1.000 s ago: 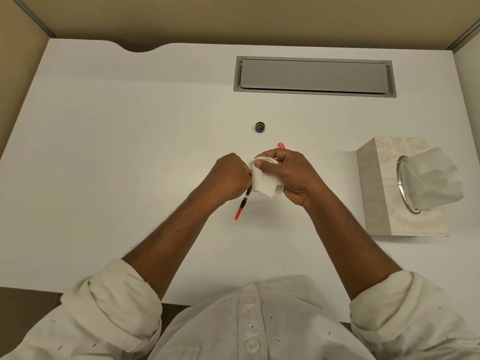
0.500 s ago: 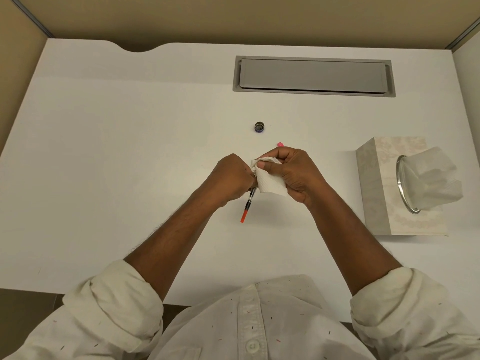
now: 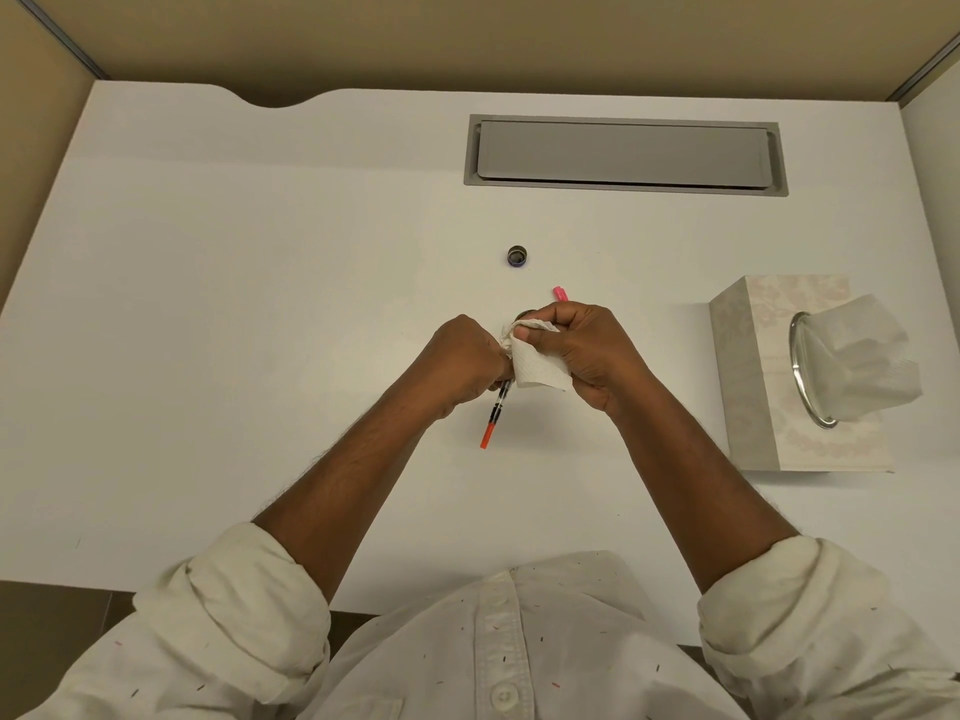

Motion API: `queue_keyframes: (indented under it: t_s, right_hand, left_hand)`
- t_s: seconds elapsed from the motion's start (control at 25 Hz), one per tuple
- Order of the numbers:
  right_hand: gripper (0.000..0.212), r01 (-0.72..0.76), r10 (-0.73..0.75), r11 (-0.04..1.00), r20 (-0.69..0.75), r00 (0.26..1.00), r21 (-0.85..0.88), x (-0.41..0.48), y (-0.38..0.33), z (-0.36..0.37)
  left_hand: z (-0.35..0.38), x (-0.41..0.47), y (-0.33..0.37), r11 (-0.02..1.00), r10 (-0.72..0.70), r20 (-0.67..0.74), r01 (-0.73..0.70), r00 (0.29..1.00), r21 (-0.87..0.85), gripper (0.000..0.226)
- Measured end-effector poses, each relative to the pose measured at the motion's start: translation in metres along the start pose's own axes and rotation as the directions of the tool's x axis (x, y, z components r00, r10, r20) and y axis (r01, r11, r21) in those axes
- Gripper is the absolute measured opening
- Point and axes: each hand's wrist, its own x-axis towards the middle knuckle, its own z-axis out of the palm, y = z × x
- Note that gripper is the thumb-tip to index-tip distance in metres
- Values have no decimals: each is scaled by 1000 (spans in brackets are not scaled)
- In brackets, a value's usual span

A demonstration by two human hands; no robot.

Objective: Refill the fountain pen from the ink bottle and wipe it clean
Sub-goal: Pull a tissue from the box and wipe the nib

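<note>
Office cubicle: white desk (image 3: 260,304), grey cable hatch (image 3: 623,153), beige partition walls (image 3: 467,39).

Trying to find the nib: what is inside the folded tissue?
The pen runs from its orange end into the tissue held by the right hand; its front end is covered, no nib shows.

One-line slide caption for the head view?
Left hand grips the pen; right hand pinches a tissue over its far end.

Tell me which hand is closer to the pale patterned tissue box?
Right. The right hand is left of the pale patterned tissue box, not touching it; the left hand lies farther left, beyond the right hand.
</note>
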Motion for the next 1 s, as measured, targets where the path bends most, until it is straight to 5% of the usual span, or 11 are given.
queue_keyframes:
  t_s: [0.6, 1.0]
  right_hand:
    - [7, 31, 4, 970, -147, 989, 239, 3, 4, -10]
    - [21, -6, 49, 933, -111, 993, 361, 8, 15, -18]
  left_hand:
    - [-15, 0, -6, 998, 17, 0, -17, 1000, -54, 19]
    - [-23, -9, -2, 996, 37, -14, -38, 999, -75, 19]
